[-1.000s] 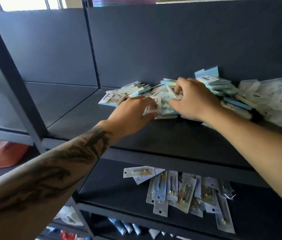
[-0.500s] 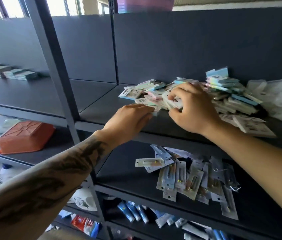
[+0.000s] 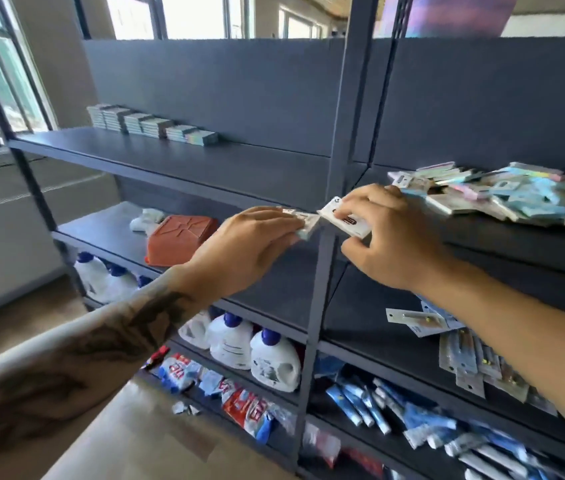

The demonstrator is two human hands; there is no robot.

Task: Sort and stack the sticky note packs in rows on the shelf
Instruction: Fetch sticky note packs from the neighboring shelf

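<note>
My right hand pinches a white sticky note pack in front of the shelf upright. My left hand grips another pack just left of it; the two packs almost touch. A loose pile of pastel sticky note packs lies on the dark shelf to the right. On the left bay of the shelf, a tidy row of stacked packs runs along the back panel.
A vertical shelf post stands between the two bays. Below are an orange basket, white bottles, carded items and blue and red packets. Windows are at the left.
Both hands have left the pile, each with a pack, and moved left and toward me. The view has swung left, and the stacked row on the left bay has come fully into view.
</note>
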